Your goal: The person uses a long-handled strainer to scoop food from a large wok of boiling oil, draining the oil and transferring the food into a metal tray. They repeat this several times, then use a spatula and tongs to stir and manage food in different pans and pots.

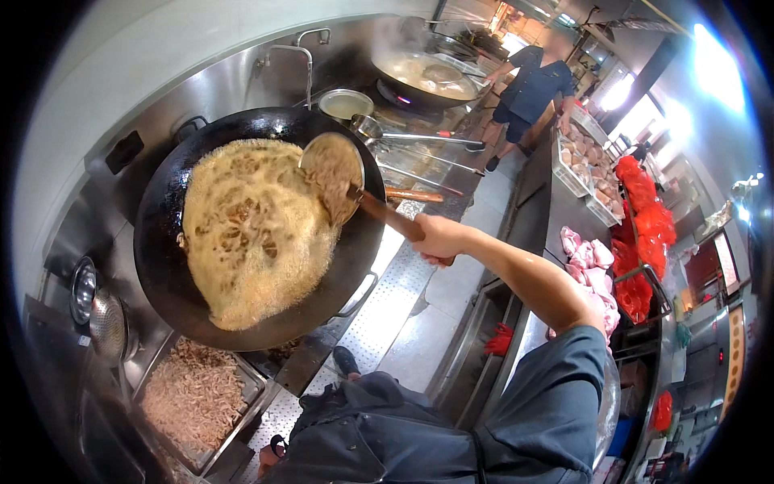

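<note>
My right hand (443, 237) is wrapped around the wooden handle of a large round strainer (361, 158). A heap of brown meat strips (334, 187) rests in its bowl, over the right side of a big black wok (172, 296). Foaming, bubbling yellow oil (260, 242) fills the middle of the wok. Only a small part of my left hand (267, 460) shows low beside my dark apron, with a black band at the wrist; its fingers are hidden. Nearest to it stands a metal tray (257, 387) heaped with pale brown cooked strips (190, 393).
A ladle (366, 127) and other long-handled tools lie right of the wok, near a metal pot (346, 104). Beyond, a second wok (423, 78) steams. A person (535, 81) stands by crates of raw meat (586, 157). A perforated strainer (109, 323) is at left; a counter (559, 224) is at right.
</note>
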The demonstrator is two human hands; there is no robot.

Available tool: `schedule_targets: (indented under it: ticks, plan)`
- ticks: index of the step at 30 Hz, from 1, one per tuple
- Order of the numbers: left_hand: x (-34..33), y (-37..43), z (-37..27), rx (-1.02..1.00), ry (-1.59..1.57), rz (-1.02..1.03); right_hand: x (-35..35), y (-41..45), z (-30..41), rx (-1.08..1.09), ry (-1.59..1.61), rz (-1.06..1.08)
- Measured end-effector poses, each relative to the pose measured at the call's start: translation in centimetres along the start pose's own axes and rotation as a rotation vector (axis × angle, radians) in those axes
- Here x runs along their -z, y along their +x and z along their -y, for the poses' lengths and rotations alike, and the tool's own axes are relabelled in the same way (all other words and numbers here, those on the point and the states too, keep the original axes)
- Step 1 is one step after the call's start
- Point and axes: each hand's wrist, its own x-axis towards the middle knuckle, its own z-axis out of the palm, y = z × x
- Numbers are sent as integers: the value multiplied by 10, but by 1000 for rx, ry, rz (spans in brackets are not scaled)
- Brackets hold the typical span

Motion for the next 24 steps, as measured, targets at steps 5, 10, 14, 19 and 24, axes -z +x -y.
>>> schedule_targets:
  ticks: [5, 10, 14, 19, 24]
  plan:
    - [36, -14, -71, 100, -99, -64, -18, -8, 6, -51, 325, 361]
    - [-11, -11, -10, 17, 145, -32, -46, 3, 47, -53, 515, 705]
    - [15, -27, -41, -135, 168, -25, -74, 6, 58, -96, 702, 702]
    - [-3, -48, -61, 251, -395, -52, -106, 33, 88, -26, 750, 690]
    - [-81, -86, -13, -48, -649, -303, -147, 89, 121, 143, 832, 765]
